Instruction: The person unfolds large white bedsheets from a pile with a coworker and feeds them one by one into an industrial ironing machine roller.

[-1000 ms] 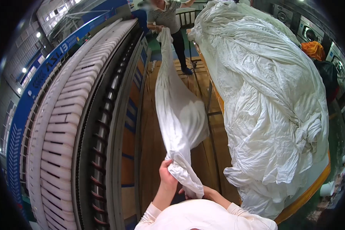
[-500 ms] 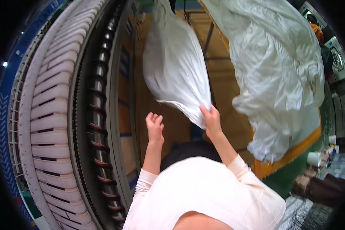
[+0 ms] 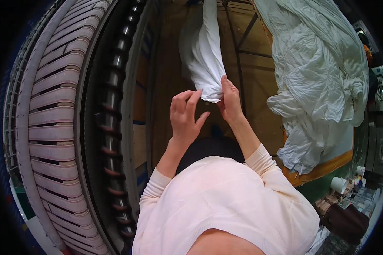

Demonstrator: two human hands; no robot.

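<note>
Head view: two bare hands meet near the middle, at the low end of a white sheet (image 3: 210,51). The right hand (image 3: 231,102) is clamped on the sheet's gathered corner, thumb on top and fingers bent behind it. The left hand (image 3: 185,114) is loosely spread, thumb apart from the fingers, with its index fingertip right at the sheet's lower left edge; whether it touches cannot be told. From the grip the sheet runs away in long folds, narrow at the top, and leaves the view at the upper border. Brown flooring (image 3: 170,59) lies beneath it. To the right, a heap of crumpled white cloth (image 3: 319,80) covers a worktop (image 3: 326,168) with an orange edge, one end of the cloth trailing near the closest corner. To the left stands a machine with pale slatted belts (image 3: 55,136) and a dark, spiral-wrapped roller (image 3: 110,142). A white bucket (image 3: 338,185) sits at lower right, beyond the worktop.
</note>
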